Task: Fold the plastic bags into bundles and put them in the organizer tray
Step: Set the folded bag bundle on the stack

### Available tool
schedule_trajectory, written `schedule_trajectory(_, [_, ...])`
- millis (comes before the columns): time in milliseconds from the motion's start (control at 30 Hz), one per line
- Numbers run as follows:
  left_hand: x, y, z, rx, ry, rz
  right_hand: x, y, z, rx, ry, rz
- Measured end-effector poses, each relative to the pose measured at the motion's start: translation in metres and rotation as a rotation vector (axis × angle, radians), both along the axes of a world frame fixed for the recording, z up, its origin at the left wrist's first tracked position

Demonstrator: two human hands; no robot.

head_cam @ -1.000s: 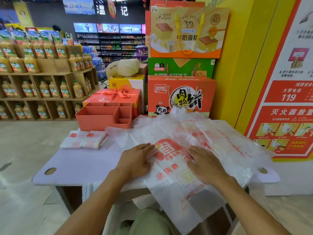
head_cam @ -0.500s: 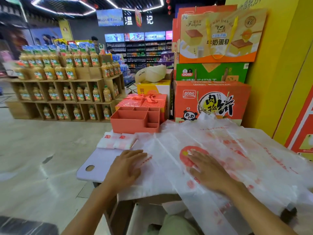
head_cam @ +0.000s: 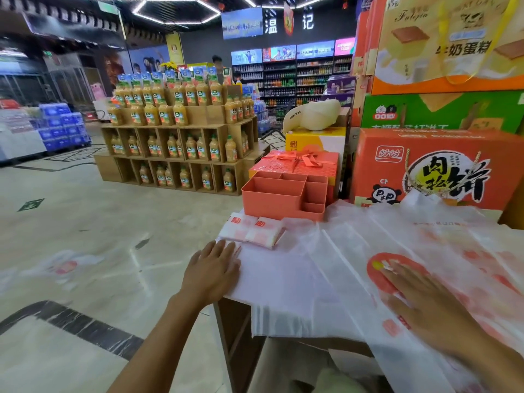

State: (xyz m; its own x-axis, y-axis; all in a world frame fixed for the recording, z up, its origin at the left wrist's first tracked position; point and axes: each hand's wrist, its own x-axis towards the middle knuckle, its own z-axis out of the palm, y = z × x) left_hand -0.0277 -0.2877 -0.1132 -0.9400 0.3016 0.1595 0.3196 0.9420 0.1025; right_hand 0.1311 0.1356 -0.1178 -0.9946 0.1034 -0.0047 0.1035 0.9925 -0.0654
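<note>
Fingers (head_cam: 219,251) straight, your left hand (head_cam: 211,275) and right hand (head_cam: 425,302) press flat a plastic bag (head_cam: 312,268) spread just before the organizer tray (head_cam: 279,198); light, slippery film, probably best pinched at its edge.

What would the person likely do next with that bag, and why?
Probably fold the plastic bag's left edge toward the middle. It lies flat, the left hand pressing at that edge and the right hand on the red logo, while two folded bundles lie in front of the organizer tray.
</note>
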Motion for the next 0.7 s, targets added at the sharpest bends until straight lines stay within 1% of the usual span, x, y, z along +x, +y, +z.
schedule_trajectory(133, [-0.001, 0.001, -0.001, -0.068, -0.015, -0.005, 0.002, 0.0, 0.0, -0.026, 0.0, 0.001])
schedule_trajectory(300, [-0.005, 0.002, 0.001, -0.089, -0.031, -0.031, 0.003, 0.0, -0.001, -0.047, 0.006, 0.006])
schedule_trajectory(533, [-0.005, -0.001, -0.001, -0.02, -0.016, -0.046, 0.01, -0.007, 0.006, -0.092, 0.023, -0.02])
schedule_trajectory(600, [-0.001, -0.001, 0.002, 0.008, 0.019, -0.044, 0.015, -0.012, 0.011, -0.165, 0.091, -0.072])
schedule_trajectory(667, [0.006, -0.001, 0.007, 0.015, 0.075, -0.048, 0.023, -0.017, 0.021, -0.218, 0.255, -0.184])
schedule_trajectory(700, [0.011, 0.001, 0.01, 0.031, 0.1, -0.063, 0.03, -0.02, 0.027, -0.193, 0.339, -0.221])
